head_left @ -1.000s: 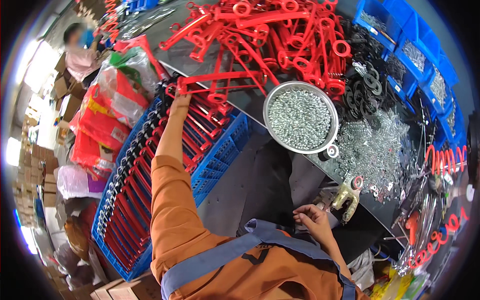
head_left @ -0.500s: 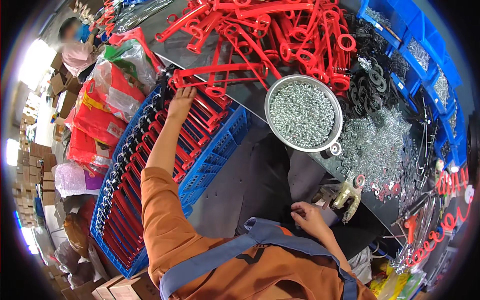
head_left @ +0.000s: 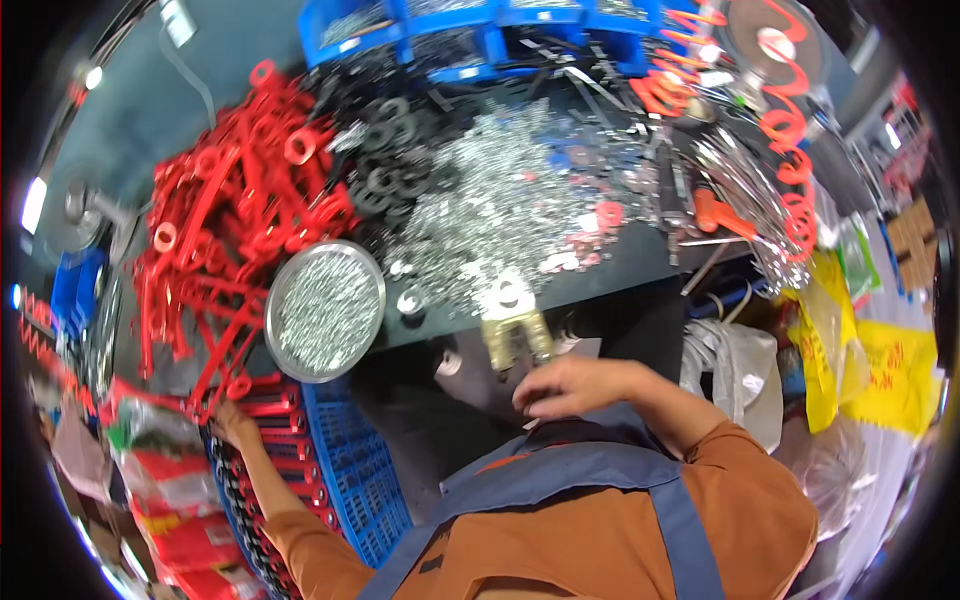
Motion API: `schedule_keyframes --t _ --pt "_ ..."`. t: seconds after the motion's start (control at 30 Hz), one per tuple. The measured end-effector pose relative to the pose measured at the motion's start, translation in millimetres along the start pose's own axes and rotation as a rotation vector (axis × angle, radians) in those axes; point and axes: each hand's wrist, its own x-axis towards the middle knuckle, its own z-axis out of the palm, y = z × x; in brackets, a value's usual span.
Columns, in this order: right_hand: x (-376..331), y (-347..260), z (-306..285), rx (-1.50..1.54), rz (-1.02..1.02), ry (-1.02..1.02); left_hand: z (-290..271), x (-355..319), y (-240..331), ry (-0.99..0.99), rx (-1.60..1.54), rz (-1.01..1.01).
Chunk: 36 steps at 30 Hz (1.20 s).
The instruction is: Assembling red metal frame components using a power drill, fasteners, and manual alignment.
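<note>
At the lower left, my left hand reaches to the far end of a blue plastic crate. Its fingers touch the end of a red metal bracket; blur hides whether they close round it. Rows of red brackets with dark ends fill the crate. My right hand is held in front of my body with curled fingers; what they hold, if anything, is hidden. It is just below a brass-coloured forked fixture at the bench edge.
A steel bowl of small silver fasteners sits near a heap of red brackets. Loose silver hardware and black rings cover the middle bench. Blue bins line the back. A coiled red hose hangs right.
My view has swung to the right, so the bench and fixture now sit in the middle. My right hand has come up to the fixture. My left hand stays at the crate's far end.
</note>
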Motion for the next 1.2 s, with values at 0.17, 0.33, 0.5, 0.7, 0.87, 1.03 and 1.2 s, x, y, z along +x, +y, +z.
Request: schedule_keyframes --t 0.17,0.33,0.5,0.7,0.87,1.03,1.2 --pt "-71.9 12.0 -98.8 0.221 -0.002 0.838 15.3 2.0 124.5 -0.543 -0.042 -0.901" --pt "-120.5 64.1 -215.8 -0.024 0.029 1.451 15.8 -7.6 103.2 -0.695 0.444 -0.277" --pt "-153.6 129.1 -293.3 -1.045 0.614 1.392 29.8 8.6 122.7 -0.260 0.066 -0.868" --pt "-131.8 163.9 -322.1 -1.268 1.117 0.928 32.2 -6.2 113.6 -0.568 0.670 -0.378" --pt "-151.1 164.6 -336.5 -1.155 1.086 1.006 14.3 -10.6 136.4 -0.194 -0.516 -0.897" --pt "-160.6 167.7 -333.0 -0.972 0.424 1.522 -43.3 -5.1 144.2 -0.123 -0.280 -0.780" --pt "-189.3 123.6 -290.6 -1.158 0.155 1.796 -138.0 4.8 210.8 0.012 -0.458 -0.817"
